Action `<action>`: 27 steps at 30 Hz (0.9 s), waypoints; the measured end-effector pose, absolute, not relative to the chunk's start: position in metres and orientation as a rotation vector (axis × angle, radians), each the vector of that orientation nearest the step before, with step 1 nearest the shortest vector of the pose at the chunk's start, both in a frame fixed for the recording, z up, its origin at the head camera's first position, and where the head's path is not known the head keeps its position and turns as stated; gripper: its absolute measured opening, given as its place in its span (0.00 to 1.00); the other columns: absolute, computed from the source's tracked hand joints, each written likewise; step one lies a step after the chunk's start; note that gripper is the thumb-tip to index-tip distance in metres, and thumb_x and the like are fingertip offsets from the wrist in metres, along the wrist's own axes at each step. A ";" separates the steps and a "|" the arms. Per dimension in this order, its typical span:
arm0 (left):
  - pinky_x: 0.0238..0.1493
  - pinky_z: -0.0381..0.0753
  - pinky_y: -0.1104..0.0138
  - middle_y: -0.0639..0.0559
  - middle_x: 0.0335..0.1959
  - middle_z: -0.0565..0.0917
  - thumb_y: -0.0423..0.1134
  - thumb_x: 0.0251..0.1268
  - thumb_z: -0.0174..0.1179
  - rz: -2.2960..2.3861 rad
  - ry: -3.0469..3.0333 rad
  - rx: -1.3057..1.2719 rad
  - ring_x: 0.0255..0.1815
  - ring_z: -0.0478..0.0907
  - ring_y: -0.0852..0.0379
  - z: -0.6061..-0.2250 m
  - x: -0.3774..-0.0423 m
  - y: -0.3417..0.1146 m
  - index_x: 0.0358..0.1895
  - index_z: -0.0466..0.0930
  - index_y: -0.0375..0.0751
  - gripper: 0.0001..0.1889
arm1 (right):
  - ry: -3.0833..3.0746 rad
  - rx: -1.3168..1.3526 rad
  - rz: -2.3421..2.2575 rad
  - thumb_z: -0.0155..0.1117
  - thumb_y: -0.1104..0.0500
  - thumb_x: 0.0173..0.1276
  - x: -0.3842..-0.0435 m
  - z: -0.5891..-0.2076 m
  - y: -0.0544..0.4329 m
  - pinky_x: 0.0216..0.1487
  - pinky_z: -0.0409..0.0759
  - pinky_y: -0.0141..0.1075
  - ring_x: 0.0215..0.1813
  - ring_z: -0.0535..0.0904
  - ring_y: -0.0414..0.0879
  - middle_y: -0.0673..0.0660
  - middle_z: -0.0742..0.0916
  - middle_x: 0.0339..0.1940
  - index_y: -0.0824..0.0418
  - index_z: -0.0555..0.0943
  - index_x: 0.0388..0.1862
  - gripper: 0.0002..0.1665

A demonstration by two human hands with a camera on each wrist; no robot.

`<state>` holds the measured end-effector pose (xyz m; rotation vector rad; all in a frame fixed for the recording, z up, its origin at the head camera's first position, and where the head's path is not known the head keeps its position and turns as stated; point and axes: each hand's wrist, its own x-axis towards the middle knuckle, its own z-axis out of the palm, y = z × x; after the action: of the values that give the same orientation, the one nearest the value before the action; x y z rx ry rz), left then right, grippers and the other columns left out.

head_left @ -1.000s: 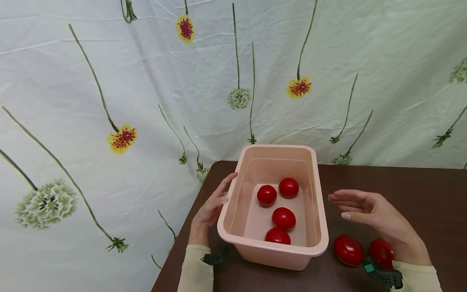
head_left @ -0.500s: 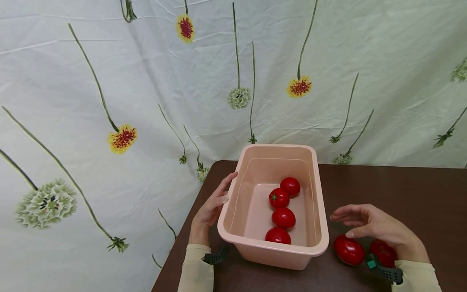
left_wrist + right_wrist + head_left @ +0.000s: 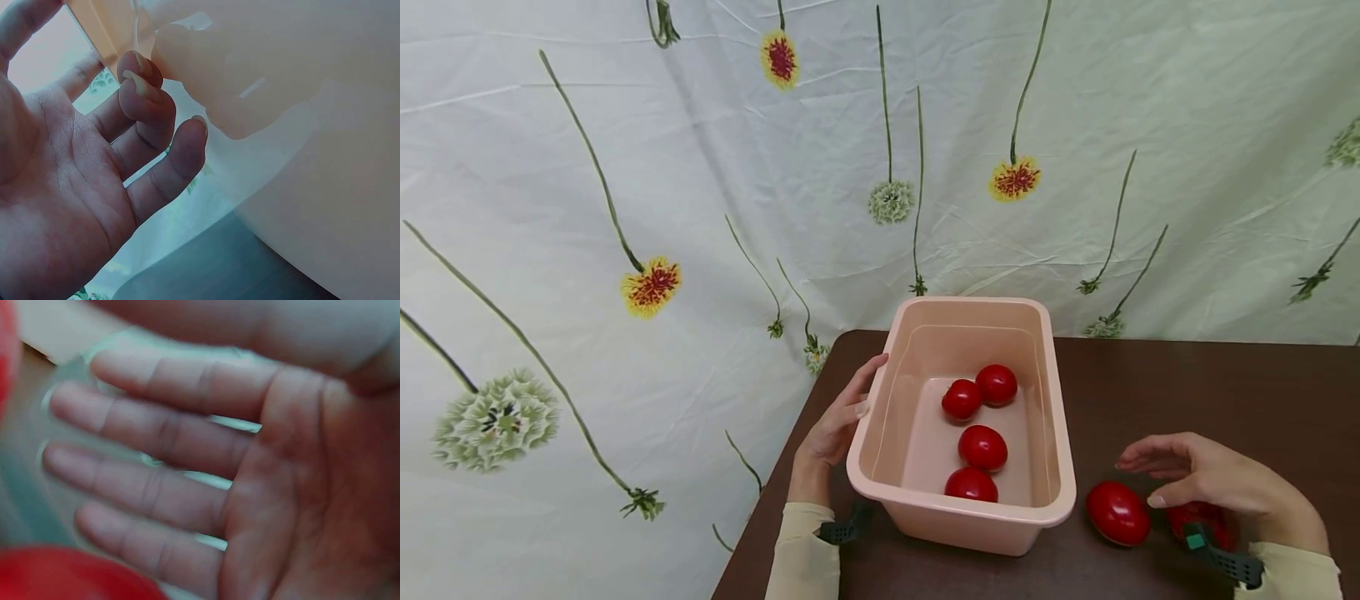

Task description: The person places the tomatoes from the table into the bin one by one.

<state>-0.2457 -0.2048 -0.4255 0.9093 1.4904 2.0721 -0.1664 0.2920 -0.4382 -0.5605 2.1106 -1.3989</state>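
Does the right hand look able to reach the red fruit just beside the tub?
Probably yes: the right hand is empty and close to the red fruit, with nothing apparently between.

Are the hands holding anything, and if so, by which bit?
The right hand holds nothing. The left hand is at the left rim of the pink bin, but whether it really grips can't be told.

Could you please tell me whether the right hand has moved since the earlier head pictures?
Yes: against the unmoved pink rectangular plastic tub, the bare right hand sits further right and lower in that view.
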 end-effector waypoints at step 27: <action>0.50 0.83 0.62 0.52 0.51 0.82 0.47 0.67 0.52 2.068 1.485 0.903 0.49 0.82 0.57 -0.424 -0.245 -0.204 0.78 0.45 0.52 0.39 | 2.155 -0.534 -1.219 0.65 0.63 0.64 -0.155 -0.454 0.341 0.43 0.79 0.26 0.46 0.74 0.22 0.80 0.77 0.57 0.84 0.65 0.61 0.34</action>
<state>-0.2446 -0.2038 -0.4241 0.9035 1.4848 2.0680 -0.1546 0.3407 -0.4539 -0.5342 2.1550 -1.2185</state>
